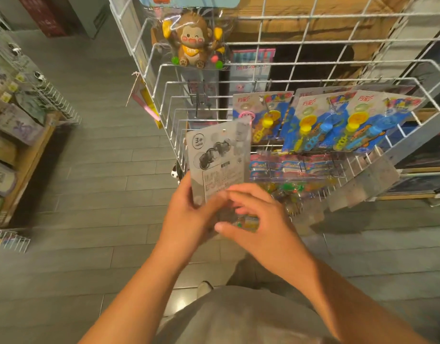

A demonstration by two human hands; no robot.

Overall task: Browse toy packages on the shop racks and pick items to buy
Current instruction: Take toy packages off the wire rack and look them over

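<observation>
A grey carded toy package point(219, 155) is held up in front of me with its printed back side facing me, marked "3+". My left hand point(189, 214) grips its lower left edge, thumb on the card. My right hand point(258, 222) lies over the package's bottom right, fingers loosely bent and blurred; whether it grips the card is unclear. Behind the package stands a white wire rack point(169, 100). On its hooks hang several blue and yellow bubble toy packages point(320, 122). A brown monkey toy package point(191, 40) hangs higher up.
Lower hooks carry colourful small packages point(288, 167) and grey card backs point(363, 184). A wooden shelf with boxed goods point(17, 135) stands at the left across a grey tiled floor point(102, 170). Cardboard boxes point(313, 21) sit behind the rack.
</observation>
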